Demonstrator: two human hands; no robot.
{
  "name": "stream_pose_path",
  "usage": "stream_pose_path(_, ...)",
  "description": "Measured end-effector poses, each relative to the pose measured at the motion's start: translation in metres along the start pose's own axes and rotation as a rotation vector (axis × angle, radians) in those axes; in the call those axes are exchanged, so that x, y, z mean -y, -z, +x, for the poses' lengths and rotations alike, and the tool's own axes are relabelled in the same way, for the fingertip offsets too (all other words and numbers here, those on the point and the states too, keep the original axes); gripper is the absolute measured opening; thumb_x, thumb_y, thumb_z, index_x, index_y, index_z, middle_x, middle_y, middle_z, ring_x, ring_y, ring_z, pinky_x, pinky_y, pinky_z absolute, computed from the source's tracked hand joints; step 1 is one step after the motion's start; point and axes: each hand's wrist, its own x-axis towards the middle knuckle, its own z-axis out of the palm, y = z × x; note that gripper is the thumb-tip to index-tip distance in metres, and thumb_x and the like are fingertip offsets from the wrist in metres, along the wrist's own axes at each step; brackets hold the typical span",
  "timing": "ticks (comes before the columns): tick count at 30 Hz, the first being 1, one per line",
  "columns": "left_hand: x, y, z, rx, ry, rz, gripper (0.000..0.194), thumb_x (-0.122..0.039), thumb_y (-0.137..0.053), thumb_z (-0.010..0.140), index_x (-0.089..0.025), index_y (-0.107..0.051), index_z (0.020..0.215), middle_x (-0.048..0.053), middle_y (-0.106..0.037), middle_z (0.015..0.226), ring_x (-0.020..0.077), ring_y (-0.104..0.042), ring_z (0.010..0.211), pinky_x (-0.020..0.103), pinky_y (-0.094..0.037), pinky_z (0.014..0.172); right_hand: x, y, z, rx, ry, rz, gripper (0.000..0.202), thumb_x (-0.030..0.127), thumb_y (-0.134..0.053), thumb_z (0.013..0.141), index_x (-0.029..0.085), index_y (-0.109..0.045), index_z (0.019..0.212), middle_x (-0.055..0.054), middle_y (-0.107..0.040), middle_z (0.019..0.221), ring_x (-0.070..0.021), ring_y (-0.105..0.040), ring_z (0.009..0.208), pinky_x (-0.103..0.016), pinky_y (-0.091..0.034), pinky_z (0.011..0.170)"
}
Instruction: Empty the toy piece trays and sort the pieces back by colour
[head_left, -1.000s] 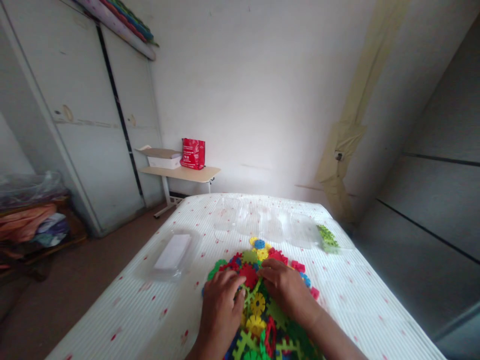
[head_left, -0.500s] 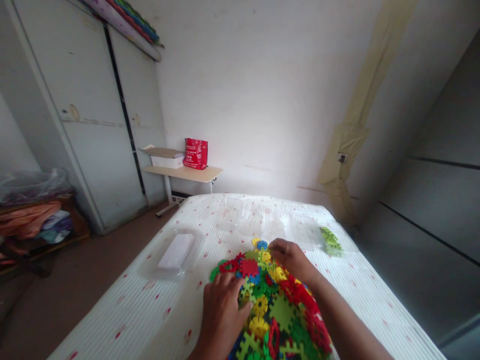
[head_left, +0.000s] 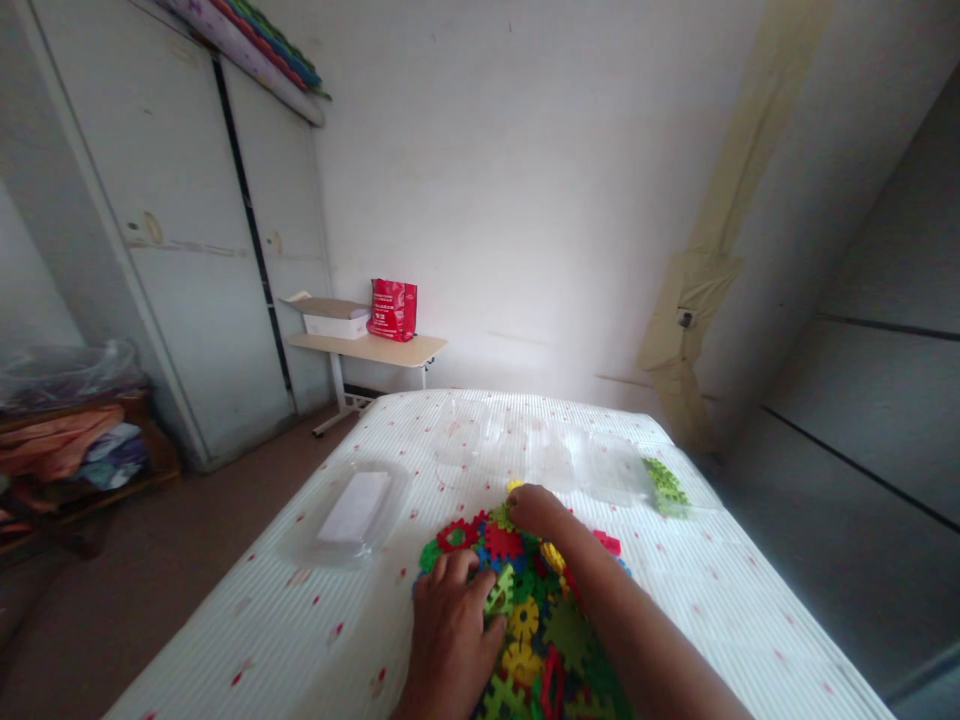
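Note:
A heap of interlocking plastic gear pieces in red, yellow, green and blue lies on the bed in front of me. My left hand rests on the heap's left side, open, with the thumb apart from the bent fingers. A light green notched piece lies by its fingertips. My right hand reaches across to the far end of the heap, its fingers curled together. Beside its fingertips is a light green piece; what they grip is hidden. A red square gear piece lies between the hands.
To the left sits a clear plastic tray with a white block. Clear plastic packaging stretches across behind the heap, with green pieces at its right end. Farther off, a small table carries a red bag and a box.
My right hand has moved left over the far end of the heap, and its forearm now covers more of the right side. The left hand has barely shifted.

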Motion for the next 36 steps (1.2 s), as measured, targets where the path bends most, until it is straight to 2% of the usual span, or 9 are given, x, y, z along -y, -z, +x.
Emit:
stream_pose_path(4, 0.003, -0.003, -0.001, 0.003, -0.007, -0.009, 0.022, -0.019, -0.061, 0.068, -0.029, -0.067, 0.086, 0.001, -0.058, 0.101, 0.0199, -0.046, 0.103, 0.032, -0.032, 0.085, 0.003, 0.0, 0.0, 0.043, 0.015, -0.035, 0.031, 0.016, -0.051, 0.067, 0.015, -0.072, 0.089, -0.012, -0.071, 0.089, -0.0196, -0.064, 0.078, -0.023, -0.039, 0.06)
stream_pose_path(9, 0.003, -0.005, -0.001, -0.001, -0.026, -0.022, 0.024, -0.016, -0.057, 0.069, -0.029, -0.068, 0.087, 0.001, -0.058, 0.1, 0.02, -0.047, 0.102, 0.032, -0.032, 0.084, 0.004, 0.008, -0.006, 0.083, 0.015, -0.024, 0.027, 0.021, -0.058, 0.064, 0.016, -0.072, 0.086, -0.007, -0.071, 0.081, -0.0154, -0.06, 0.068, -0.021, -0.034, 0.052)
stream_pose_path(13, 0.005, -0.006, 0.001, -0.004, -0.042, -0.026, 0.023, -0.015, -0.056, 0.07, -0.029, -0.068, 0.085, 0.001, -0.059, 0.099, 0.0198, -0.048, 0.1, 0.032, -0.033, 0.082, 0.003, 0.009, -0.008, 0.09, 0.031, 0.015, 0.029, 0.025, -0.062, 0.063, 0.017, -0.071, 0.089, -0.004, -0.07, 0.082, -0.0133, -0.058, 0.069, -0.019, -0.033, 0.052)
stream_pose_path(18, 0.005, -0.006, 0.001, -0.028, -0.069, -0.033, 0.023, -0.014, -0.056, 0.07, -0.028, -0.067, 0.085, 0.001, -0.058, 0.098, 0.0195, -0.048, 0.099, 0.032, -0.034, 0.081, 0.003, 0.008, -0.01, 0.111, 0.048, 0.069, 0.037, 0.022, -0.063, 0.062, 0.019, -0.07, 0.098, -0.005, -0.07, 0.091, -0.0149, -0.059, 0.075, -0.02, -0.036, 0.058)
stream_pose_path(24, 0.004, -0.004, 0.0, -0.018, -0.061, -0.044, 0.024, -0.013, -0.057, 0.069, -0.027, -0.068, 0.085, 0.002, -0.059, 0.098, 0.0201, -0.049, 0.099, 0.032, -0.036, 0.083, 0.011, 0.01, -0.012, 0.139, 0.017, 0.186, 0.02, 0.026, -0.062, 0.066, 0.016, -0.073, 0.079, -0.004, -0.069, 0.074, -0.0146, -0.057, 0.066, -0.022, -0.036, 0.057)
stream_pose_path(27, 0.003, -0.005, 0.0, -0.011, -0.061, -0.053, 0.026, -0.012, -0.056, 0.069, -0.027, -0.069, 0.086, 0.002, -0.059, 0.097, 0.02, -0.049, 0.098, 0.032, -0.036, 0.083, 0.013, 0.008, -0.012, 0.123, -0.022, 0.306, 0.015, 0.025, -0.067, 0.062, 0.016, -0.071, 0.074, 0.0, -0.064, 0.066, -0.0112, -0.052, 0.061, -0.02, -0.035, 0.054)
stream_pose_path(30, 0.003, -0.005, 0.0, -0.006, -0.067, -0.059, 0.025, -0.012, -0.056, 0.07, -0.027, -0.069, 0.085, 0.002, -0.059, 0.094, 0.0195, -0.05, 0.097, 0.032, -0.036, 0.083, 0.012, 0.006, -0.013, 0.119, -0.06, 0.448, 0.012, 0.022, -0.07, 0.058, 0.014, -0.065, 0.067, 0.006, -0.053, 0.054, -0.0069, -0.044, 0.052, -0.018, -0.032, 0.049)
stream_pose_path(33, 0.003, -0.006, 0.0, -0.009, -0.059, -0.058, 0.026, -0.011, -0.055, 0.069, -0.027, -0.069, 0.085, 0.002, -0.059, 0.094, 0.0193, -0.05, 0.096, 0.033, -0.035, 0.083, 0.009, 0.008, -0.016, 0.136, -0.085, 0.583, 0.011, 0.02, -0.065, 0.061, 0.016, -0.06, 0.07, 0.01, -0.04, 0.045, -0.0051, -0.036, 0.044, -0.018, -0.028, 0.044)
stream_pose_path(36, 0.004, -0.007, 0.0, -0.009, -0.062, -0.061, 0.026, -0.012, -0.055, 0.07, -0.027, -0.069, 0.085, 0.002, -0.059, 0.095, 0.019, -0.05, 0.096, 0.033, -0.035, 0.083, 0.004, 0.013, -0.02, 0.171, -0.085, 0.689, 0.011, 0.021, -0.061, 0.064, 0.018, -0.055, 0.072, 0.011, -0.036, 0.041, -0.0052, -0.033, 0.039, -0.018, -0.026, 0.041)
